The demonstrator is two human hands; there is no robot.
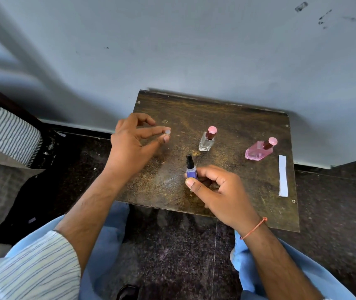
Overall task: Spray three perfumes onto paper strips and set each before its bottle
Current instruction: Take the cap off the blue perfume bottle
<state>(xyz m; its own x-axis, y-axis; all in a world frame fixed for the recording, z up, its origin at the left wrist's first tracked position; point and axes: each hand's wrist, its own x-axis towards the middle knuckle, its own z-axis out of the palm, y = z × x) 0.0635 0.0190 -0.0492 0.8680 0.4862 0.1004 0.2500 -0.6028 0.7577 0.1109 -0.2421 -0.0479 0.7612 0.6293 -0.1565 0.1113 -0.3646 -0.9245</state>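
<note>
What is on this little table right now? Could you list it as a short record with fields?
surface: small dark wooden table against a pale wall
left hand: pinches a small clear cap above the table
right hand: grips a small blue spray bottle, black nozzle bare
middle: clear square glass bottle, pink cap on, upright
right: pink glass bottle, pink cap on
right edge: white paper strips, lying flat
strips sprayed: none visibly

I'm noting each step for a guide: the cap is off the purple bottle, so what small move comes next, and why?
Probably set the clear cap, pinched in the left hand, down on the table, freeing it to fetch the paper strips; the right hand already grips the purple spray bottle, nozzle bare.
</note>
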